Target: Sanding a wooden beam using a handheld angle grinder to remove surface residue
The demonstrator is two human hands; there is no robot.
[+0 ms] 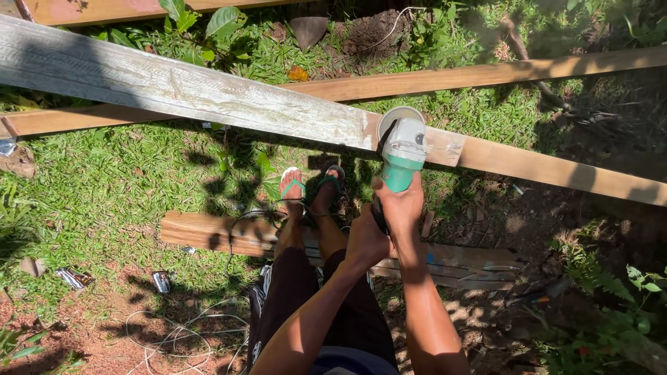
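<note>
The left hand wrapped the rear of a green-and-white angle grinder, the right hand clasped its body, and its disc rested on the long weathered plank above the grass.

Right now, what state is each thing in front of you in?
Green and white angle grinder: held, disc resting on plank.
Long weathered grey wooden plank: raised above the grass, sanded bare to the right of the grinder.
Right hand: gripping the grinder's body.
Left hand: at the grinder's rear.
</note>
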